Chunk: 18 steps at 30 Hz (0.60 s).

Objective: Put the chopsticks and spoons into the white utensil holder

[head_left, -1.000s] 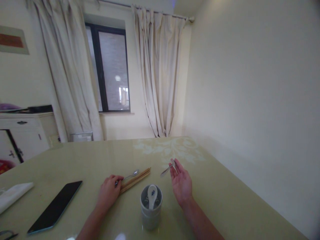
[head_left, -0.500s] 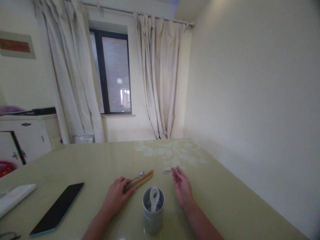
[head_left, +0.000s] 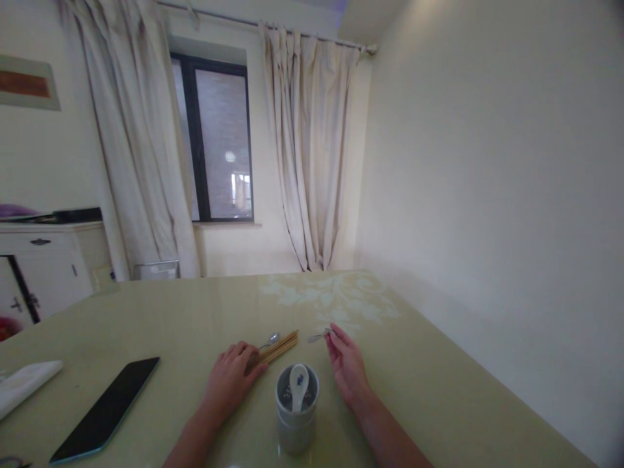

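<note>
Head view, my only feed. The right hand (head_left: 348, 370) had its fingertips pinched nearly closed on a small metal utensil (head_left: 316, 337), raised over the bench (head_left: 439, 390) or close to it; I couldn't tell which. The left hand (head_left: 233, 372) lay palm-down over the near ends of a bundle of chopsticks (head_left: 283, 346) and a metal spoon (head_left: 273, 338); fingers curved, thumb apart, and how firm the grip was I couldn't tell.

Key relation: the utensil stuck out leftward from the right fingertips, long axis roughly crosswise, free end toward the chopstick tips but apart from them. The chopsticks slanted away and rightward from the left hand, with the spoon along their far side. The grey cup (head_left: 296, 432) stood upright between the two hands, on my side of the utensil; the left thumb was nearer its rim than the right hand was.

Looks: utensil thin, shiny, silvery; its held end was covered by fingers, so fork or spoon, no call. Chopsticks light brown, slim, bunched; exact count unclear. Metal spoon's bowl showed bright past the left fingers. The cup held a white ceramic spoon (head_left: 299, 383), broad end up, blue mark on it.
</note>
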Each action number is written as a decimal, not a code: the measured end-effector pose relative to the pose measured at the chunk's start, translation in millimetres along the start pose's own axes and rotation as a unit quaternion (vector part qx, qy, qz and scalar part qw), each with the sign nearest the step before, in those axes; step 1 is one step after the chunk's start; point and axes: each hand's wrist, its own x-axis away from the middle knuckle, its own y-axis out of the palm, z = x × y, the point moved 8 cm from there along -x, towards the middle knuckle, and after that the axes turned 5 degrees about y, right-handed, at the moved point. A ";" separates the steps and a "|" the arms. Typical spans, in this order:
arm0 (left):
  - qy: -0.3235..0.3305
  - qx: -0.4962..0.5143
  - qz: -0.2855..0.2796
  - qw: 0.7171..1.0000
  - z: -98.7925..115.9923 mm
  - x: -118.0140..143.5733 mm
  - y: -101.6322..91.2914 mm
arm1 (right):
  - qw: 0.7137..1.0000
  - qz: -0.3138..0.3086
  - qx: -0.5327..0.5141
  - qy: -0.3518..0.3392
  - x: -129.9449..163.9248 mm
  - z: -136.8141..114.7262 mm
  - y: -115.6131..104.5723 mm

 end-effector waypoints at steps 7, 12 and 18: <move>0.137 0.009 0.121 0.983 46.2 5.6 -16.7 | 0.991 0.008 0.125 -0.046 16.1 -13.8 11.4; 0.238 0.025 0.112 0.964 81.9 12.2 -5.0 | 0.977 -0.015 0.201 -0.068 31.5 -17.7 31.3; 0.180 0.070 0.107 0.975 70.3 6.6 -7.1 | 0.962 -0.045 0.262 -0.062 35.7 -11.8 40.4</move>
